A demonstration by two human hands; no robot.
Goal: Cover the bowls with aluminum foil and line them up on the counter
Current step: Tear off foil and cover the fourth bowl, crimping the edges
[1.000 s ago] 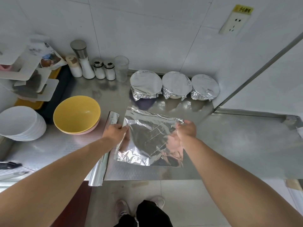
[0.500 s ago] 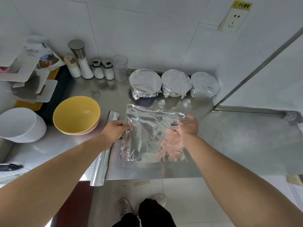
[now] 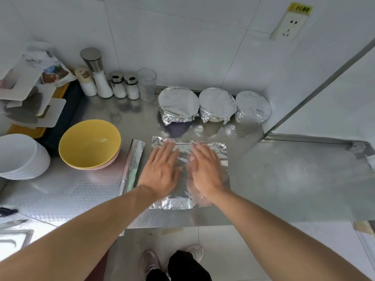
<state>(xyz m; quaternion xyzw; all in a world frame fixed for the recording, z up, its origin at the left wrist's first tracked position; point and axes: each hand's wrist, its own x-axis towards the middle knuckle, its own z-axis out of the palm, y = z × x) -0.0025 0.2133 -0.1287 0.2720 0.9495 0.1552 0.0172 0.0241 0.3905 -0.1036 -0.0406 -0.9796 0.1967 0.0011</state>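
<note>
A torn sheet of aluminum foil (image 3: 221, 159) lies flat on the steel counter (image 3: 284, 179). My left hand (image 3: 162, 169) and my right hand (image 3: 205, 169) rest side by side on it, palms down, fingers straight. The foil roll (image 3: 133, 163) lies just left of the sheet. A yellow bowl (image 3: 89, 145) stacked on a pink one stands further left, uncovered. Three foil-covered bowls stand in a row against the back wall: left (image 3: 178, 104), middle (image 3: 217, 104), right (image 3: 252, 106).
A stack of white bowls (image 3: 20, 157) sits at the far left. Salt and spice shakers (image 3: 113, 84) and a clear glass (image 3: 147, 84) line the back wall. A rack with boards (image 3: 30, 98) fills the back left corner. A metal frame (image 3: 316, 84) borders the counter's right.
Both hands let go of the foil's edges and now lie flat on top of it. The sheet, lifted and crumpled before, now lies flattened on the counter.
</note>
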